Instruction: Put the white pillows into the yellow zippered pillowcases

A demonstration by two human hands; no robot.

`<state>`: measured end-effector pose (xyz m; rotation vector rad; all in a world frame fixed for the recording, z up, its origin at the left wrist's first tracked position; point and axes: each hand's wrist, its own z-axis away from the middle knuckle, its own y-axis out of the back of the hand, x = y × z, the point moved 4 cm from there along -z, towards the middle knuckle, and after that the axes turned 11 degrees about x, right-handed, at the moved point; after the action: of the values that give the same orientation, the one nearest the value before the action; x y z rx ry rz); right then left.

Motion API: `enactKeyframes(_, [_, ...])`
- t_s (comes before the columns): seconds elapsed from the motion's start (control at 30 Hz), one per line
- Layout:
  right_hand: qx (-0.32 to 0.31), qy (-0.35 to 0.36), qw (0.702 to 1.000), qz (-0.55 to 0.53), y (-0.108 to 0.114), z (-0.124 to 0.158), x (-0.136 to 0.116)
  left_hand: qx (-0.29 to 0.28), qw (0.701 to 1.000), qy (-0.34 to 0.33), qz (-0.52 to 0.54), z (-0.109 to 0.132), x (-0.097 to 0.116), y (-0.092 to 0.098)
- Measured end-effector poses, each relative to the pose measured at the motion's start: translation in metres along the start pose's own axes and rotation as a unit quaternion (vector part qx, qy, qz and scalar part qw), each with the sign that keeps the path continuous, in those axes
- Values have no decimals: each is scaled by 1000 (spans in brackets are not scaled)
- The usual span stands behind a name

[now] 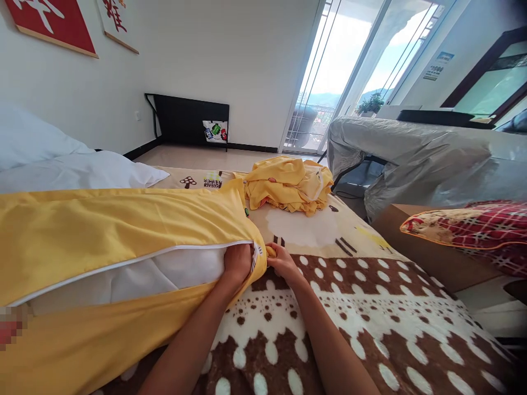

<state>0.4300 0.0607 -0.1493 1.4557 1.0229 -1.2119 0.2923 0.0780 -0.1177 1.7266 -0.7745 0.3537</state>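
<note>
With the two hands as the clock's centre, a yellow cover (123,216) stretches across the bed to 9 o'clock, a long slit with white edging (156,254) showing soft white filling (140,274) inside. The left hand (237,262) reaches into the slit at the end nearest the centre; its fingers are hidden under the cloth, so how far they are open, or whether they grip anything, cannot be told. The right hand (284,263), just outside the same end, is nearly closed, thumb and fingers pinching a small twist of the yellow cloth. The cover looks thin, limp and light, perhaps a little slippery, and not fragile; the filling seems puffy and bulky. The corners look the best hold, one hand inside and one outside. Counted: one cover, one slit, one crumpled yellow bundle (284,181) at 12 o'clock, one patterned blanket (395,323) beneath, two wall hangings (53,24) between 10 and 11, one checked cushion (473,230) and one box (411,258) at 3. White bedding (61,159) lies at 10; its pieces cannot be counted. A pixelated reddish patch (8,329) between 8 and 9 is unreadable.
</note>
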Motion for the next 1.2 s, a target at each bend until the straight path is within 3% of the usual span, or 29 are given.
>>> enactKeyframes(0.13, [12,-42,997,-64,3,2,0,2,998,-12,69,-2,6,13])
enactKeyframes(0.27, [53,-74,990,-109,8,2,3,-70,985,-26,153,0,13,30])
enactKeyframes(0.33, [69,-88,985,-129,8,2,5,-100,978,-17,184,2,17,40])
enactKeyframes(0.4, [79,-102,981,-143,8,2,5,-102,968,34,227,4,18,54])
enactKeyframes(0.47, [88,-113,978,-153,10,3,2,-95,930,135,328,6,17,69])
enactKeyframes(0.57, [98,-124,974,-161,18,5,-4,-105,806,264,519,11,19,91])
enactKeyframes(0.63, [87,-141,973,-161,26,7,-8,-115,745,295,588,12,21,105])
enactKeyframes(0.73, [40,-179,973,-143,37,9,-9,-103,704,278,646,11,20,125])
enactKeyframes(0.77, [23,-188,973,-131,39,10,-8,-100,703,259,654,11,20,129])
enactKeyframes(0.83, [4,-198,974,-108,41,12,-6,-94,731,217,640,11,19,135])
enactKeyframes(0.97, [2,-211,972,-103,30,15,-2,-78,845,114,517,16,24,135])
enactKeyframes(1.03, [-14,-214,970,-115,22,17,-1,-62,886,62,456,20,31,136])
enactKeyframes(1.13, [-17,-223,966,-125,21,17,-3,18,919,28,392,27,38,152])
enactKeyframes(1.2, [-3,-223,964,-148,28,17,-8,81,920,38,381,32,37,170])
